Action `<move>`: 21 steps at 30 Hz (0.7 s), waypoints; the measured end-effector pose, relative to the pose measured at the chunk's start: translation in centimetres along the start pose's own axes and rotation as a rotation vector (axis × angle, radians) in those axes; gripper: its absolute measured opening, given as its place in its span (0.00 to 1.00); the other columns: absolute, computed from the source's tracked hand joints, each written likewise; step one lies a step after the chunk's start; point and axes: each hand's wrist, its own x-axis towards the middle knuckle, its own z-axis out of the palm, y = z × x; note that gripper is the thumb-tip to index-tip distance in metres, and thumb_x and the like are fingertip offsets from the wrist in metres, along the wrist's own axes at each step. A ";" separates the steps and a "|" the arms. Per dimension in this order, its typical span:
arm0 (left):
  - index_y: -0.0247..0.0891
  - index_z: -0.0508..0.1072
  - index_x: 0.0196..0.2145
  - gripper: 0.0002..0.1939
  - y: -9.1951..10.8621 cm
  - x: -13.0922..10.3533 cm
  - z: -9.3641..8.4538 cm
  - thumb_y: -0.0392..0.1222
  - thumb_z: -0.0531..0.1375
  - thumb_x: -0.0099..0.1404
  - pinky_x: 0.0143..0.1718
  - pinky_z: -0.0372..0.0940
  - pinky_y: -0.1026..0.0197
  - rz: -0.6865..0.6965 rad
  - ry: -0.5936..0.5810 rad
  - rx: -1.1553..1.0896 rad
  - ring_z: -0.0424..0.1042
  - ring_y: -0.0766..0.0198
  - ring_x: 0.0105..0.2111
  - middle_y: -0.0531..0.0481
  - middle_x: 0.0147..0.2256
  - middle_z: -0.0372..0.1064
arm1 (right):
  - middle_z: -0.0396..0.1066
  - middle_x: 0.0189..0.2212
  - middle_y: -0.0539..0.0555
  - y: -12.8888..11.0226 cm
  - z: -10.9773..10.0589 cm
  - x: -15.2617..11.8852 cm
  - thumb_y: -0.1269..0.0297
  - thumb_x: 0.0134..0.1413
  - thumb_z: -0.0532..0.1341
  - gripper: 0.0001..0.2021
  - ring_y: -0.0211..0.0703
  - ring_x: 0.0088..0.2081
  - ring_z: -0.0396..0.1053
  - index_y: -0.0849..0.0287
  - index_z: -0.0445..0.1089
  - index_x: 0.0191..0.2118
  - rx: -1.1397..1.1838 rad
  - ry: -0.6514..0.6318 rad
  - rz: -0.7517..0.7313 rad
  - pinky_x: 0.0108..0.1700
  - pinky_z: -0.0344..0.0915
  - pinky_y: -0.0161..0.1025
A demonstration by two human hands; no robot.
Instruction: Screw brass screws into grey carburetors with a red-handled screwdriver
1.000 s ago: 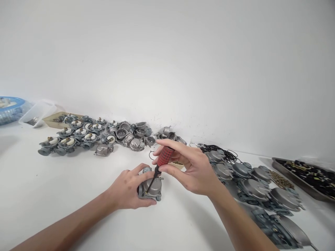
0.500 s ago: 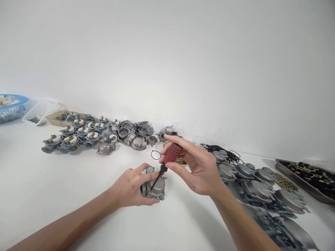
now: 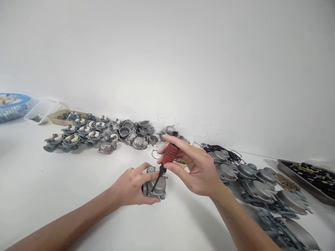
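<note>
On the white table, my left hand (image 3: 136, 186) is closed round a grey metal carburetor (image 3: 159, 187), its fingers along the left side and over the top. My right hand (image 3: 192, 165) grips the red handle of a screwdriver (image 3: 170, 153) between thumb and fingers. The black shaft slants down to the left, and its tip meets a small brass-coloured screw (image 3: 151, 191) at the carburetor's near left corner. Behind the screwdriver lies a thin black rubber ring (image 3: 154, 154), partly covered by the right hand. A bowl of brass screws (image 3: 180, 161) is mostly hidden behind that hand.
Carburetor bodies with white floats (image 3: 72, 138) stand at the left, beside loose metal bowls (image 3: 140, 142). Closed carburetors (image 3: 261, 190) crowd the right, near black rings (image 3: 225, 153), a screw pile (image 3: 288, 182) and a metal tray (image 3: 303, 181). Plastic containers (image 3: 43, 108) sit far left.
The screwdriver handle has shifted slightly left in the right hand, its tip staying on the screw. The left hand keeps its hold on the carburetor. The view has shifted a little.
</note>
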 end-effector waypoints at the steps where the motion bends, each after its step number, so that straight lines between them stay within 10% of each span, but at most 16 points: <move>1: 0.51 0.69 0.64 0.40 0.0 0.0 0.0 0.62 0.70 0.56 0.29 0.75 0.56 0.013 0.013 0.004 0.79 0.51 0.39 0.43 0.48 0.71 | 0.79 0.42 0.54 0.1 0.0 0.0 0.76 0.63 0.63 0.30 0.45 0.43 0.80 0.48 0.65 0.67 0.004 0.000 -0.001 0.42 0.83 0.43; 21: 0.41 0.75 0.55 0.26 0.5 -0.9 -0.1 0.57 0.65 0.64 0.18 0.68 0.61 0.275 0.181 0.165 0.76 0.58 0.27 0.38 0.44 0.74 | 0.76 0.47 0.55 -1.1 0.9 0.0 0.83 0.63 0.57 0.27 0.39 0.49 0.75 0.56 0.65 0.65 0.150 -0.102 0.007 0.49 0.80 0.38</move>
